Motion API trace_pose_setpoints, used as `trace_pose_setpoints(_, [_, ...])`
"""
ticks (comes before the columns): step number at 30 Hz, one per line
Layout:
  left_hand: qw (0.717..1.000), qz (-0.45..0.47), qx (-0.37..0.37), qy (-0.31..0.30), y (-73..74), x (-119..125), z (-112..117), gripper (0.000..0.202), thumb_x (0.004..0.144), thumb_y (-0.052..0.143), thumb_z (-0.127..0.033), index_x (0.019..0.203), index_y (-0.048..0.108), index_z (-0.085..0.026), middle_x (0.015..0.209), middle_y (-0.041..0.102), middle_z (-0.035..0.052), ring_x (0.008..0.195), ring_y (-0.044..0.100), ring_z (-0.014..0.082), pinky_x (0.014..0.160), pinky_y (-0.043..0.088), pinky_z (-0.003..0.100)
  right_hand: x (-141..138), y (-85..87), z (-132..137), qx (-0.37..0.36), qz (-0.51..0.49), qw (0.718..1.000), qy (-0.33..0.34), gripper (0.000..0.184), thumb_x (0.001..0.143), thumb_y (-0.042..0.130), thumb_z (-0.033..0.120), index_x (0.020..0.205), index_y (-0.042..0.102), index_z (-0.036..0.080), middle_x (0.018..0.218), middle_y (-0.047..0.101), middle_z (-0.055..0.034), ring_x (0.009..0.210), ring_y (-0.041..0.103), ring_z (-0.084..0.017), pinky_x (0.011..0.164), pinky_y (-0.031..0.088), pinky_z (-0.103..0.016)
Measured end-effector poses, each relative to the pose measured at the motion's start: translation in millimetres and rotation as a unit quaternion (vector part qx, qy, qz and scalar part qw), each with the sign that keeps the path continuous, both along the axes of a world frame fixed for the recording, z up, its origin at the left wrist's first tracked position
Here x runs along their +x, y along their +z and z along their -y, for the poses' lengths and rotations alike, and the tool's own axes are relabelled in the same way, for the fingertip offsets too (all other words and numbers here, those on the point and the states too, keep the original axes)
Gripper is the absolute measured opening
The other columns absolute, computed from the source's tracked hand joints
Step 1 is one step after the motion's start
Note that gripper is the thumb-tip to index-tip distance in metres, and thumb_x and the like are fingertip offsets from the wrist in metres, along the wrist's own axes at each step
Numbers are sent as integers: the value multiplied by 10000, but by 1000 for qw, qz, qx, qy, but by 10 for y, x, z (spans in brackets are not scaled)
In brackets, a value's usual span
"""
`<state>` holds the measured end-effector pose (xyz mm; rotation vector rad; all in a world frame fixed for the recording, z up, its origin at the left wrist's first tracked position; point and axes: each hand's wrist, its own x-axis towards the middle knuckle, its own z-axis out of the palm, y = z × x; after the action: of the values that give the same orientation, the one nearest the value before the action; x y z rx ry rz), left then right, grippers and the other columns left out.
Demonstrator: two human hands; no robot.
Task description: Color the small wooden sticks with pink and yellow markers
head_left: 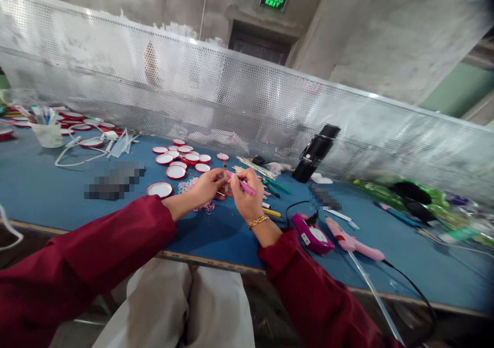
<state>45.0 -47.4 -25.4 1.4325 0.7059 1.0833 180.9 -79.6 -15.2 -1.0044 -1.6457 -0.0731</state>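
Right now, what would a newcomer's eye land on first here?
At mid-table the right hand grips a thin pink stick, with the left hand pinching beside it. Just behind them lies a cluster of red-rimmed white lids on the blue table. To the right rests a pink glue gun.

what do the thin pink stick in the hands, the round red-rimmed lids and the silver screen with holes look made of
Thin pink stick, pinched in the right hand: probably plastic, smooth and evenly coloured. Round red-rimmed lids: likely plastic or coated metal, glossy rims with white faces. Silver screen with holes: seemingly perforated sheet metal, with a dull shine and regular rows of holes.
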Motion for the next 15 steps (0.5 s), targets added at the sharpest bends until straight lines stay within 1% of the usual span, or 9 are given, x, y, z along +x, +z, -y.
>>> trace_pose_setpoints(5, [1000,10,6,-20,-6,-8,-15,192,850,587,-351,908,520,-180,771,665,9,613,663,107,503,504,181,20,5,-11,9,-17,999,-27,139,856,535,299,752,509,211,704,597,-7,655,556,-153,641,439,-292])
trace_pose_setpoints(11, [1000,1,2,-7,3,2,-8,171,858,574,-322,931,532,-173,771,657,6,580,651,96,490,498,177,4,0,-1,-11,-5,1000,-1,146,865,529,306,757,512,209,719,603,-10,662,564,-150,657,449,-292])
trace_pose_setpoints(15, [1000,6,0,-16,-2,-4,-12,172,862,571,-321,943,525,-177,800,674,14,586,656,96,499,504,181,14,1,-13,-1,-14,1000,-27,147,860,535,312,759,509,208,714,601,-9,661,565,-153,648,447,-291])
